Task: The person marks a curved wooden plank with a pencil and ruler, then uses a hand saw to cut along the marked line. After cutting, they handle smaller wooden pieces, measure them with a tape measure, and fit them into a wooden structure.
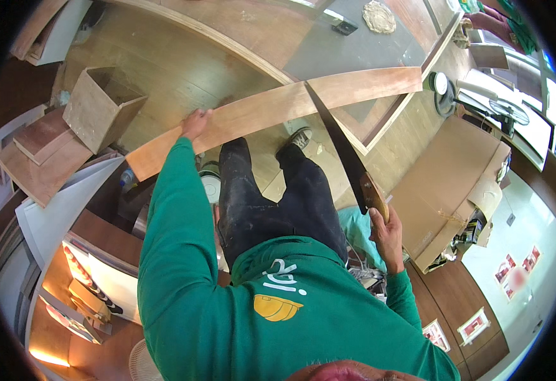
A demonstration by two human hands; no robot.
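L hand point(195, 123): fingers curled round plank point(262, 113) nr its L end. R hand point(388, 235), on plank's near side, has fingers gripping saw point(346, 151) by handle; blade crosses plank R of mid. Legs point(243, 190) nr plank's near edge.

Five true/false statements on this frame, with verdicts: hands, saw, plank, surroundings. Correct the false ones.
1. The right hand holds the saw by its handle. True.
2. The left hand is on the saw's blade. False: it is on the plank.
3. The blade reaches the plank to the right of the left hand. True.
4. The sleeves are red. False: they are green.
5. The large cardboard box is on the person's left. False: it is on the right.
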